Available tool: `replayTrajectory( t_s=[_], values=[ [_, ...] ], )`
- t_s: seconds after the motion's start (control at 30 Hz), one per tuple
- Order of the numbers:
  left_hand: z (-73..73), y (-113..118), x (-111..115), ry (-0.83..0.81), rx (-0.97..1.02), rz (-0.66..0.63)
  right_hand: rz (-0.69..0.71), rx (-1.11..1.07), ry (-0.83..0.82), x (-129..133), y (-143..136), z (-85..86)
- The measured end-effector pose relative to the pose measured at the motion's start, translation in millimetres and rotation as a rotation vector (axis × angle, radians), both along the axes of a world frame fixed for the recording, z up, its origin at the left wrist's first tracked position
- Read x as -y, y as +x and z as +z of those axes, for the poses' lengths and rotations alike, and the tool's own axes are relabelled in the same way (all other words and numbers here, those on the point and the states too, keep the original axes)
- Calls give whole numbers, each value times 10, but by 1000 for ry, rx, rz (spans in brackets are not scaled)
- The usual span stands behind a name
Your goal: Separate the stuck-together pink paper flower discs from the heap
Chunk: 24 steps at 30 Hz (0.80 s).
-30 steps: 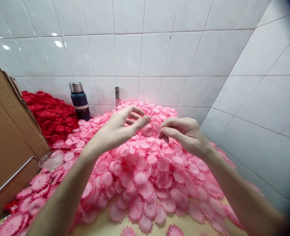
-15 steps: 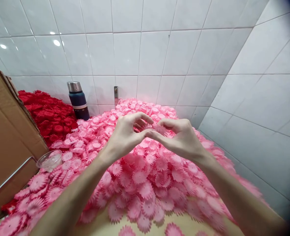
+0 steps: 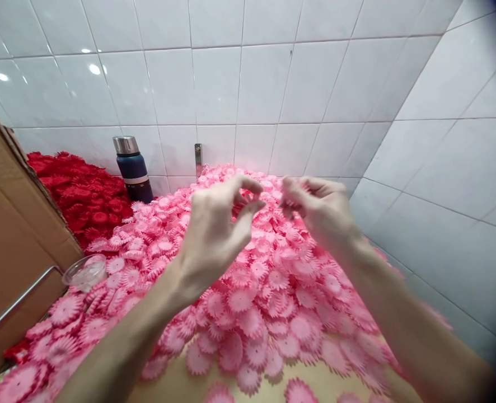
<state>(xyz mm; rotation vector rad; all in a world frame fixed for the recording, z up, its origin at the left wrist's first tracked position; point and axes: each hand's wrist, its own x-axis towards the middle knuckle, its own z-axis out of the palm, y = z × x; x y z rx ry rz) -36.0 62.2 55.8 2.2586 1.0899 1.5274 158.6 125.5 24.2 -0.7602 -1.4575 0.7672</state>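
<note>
Over a large heap of pink scallop-edged discs, both my hands are raised and a short gap apart. My left hand has its fingers curved, with the thumb and forefinger apart in a C shape. Pink shows inside that curve, but whether it is a disc or the heap behind cannot be told. My right hand is bent inward with its fingertips drawn together and blurred. A hint of pink shows at its fingers, too smeared to make out.
A dark blue flask stands at the back left beside a red heap. A clear plastic tub sits near the cardboard box on the left. White tiled walls close off the back and right.
My hands, which met at the thumbs around a pink disc, have separated. The right hand has moved up and right and turned inward; the left thumb and forefinger have spread slightly.
</note>
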Motion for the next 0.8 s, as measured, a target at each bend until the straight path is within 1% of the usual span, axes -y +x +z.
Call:
replayTrajectory(
  t_s=[0.03, 0.07, 0.13, 0.2, 0.27, 0.37, 0.47, 0.53, 0.63, 0.8],
  values=[
    [40, -49, 21, 20, 15, 43, -74, -83, -1, -49, 72, -9],
    [82, -104, 35, 31, 35, 89, -136, -118, -22, -89, 149, -14],
    [152, -207, 33, 35, 84, 168, -210, -18, -96, -130, 283, -15],
    [181, -272, -14, 21, 99, 172, -198, 95, -118, -120, 341, -7],
    [164, -296, -89, 0, 81, 157, -132, 190, -94, -80, 312, 2],
    [87, -294, -200, -58, 4, 104, -46, 351, -49, -2, 179, 9],
    [11, -286, -269, -136, -111, 22, 16, 488, -49, 76, 51, 6],
    [-25, -274, -289, -182, -184, -32, 67, 514, -66, 123, -8, 1],
    [-60, -234, -294, -262, -242, -127, 142, 516, -81, 183, -62, -6],
    [-103, -184, -318, -387, -215, -284, 240, 531, -71, 244, -89, -12]
  ],
)
